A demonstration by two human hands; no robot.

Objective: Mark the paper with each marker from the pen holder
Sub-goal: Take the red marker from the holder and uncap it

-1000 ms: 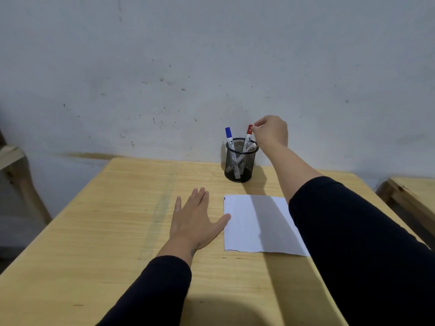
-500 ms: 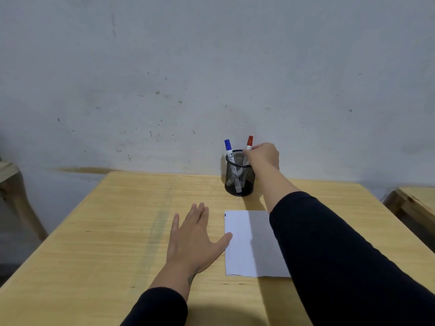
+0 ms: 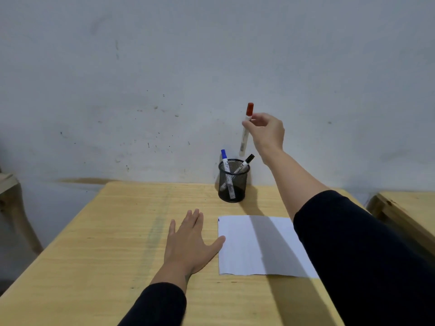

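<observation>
Above the holder (image 3: 233, 182) the right hand (image 3: 267, 132) now pinches the red marker (image 3: 246, 129), lifted clear — blue marker (image 3: 224, 161) and black marker (image 3: 246, 162) remain; left hand (image 3: 190, 243) spread flat beside the paper (image 3: 256, 245)

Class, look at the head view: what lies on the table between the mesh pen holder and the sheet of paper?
Nothing: between pen holder and paper the head view shows bare table, crossed only by shadow.

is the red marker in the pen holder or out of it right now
Out. The right hand holds the red marker nearly upright, its lower end clear above the pen holder rim. Its cap is on.
</observation>
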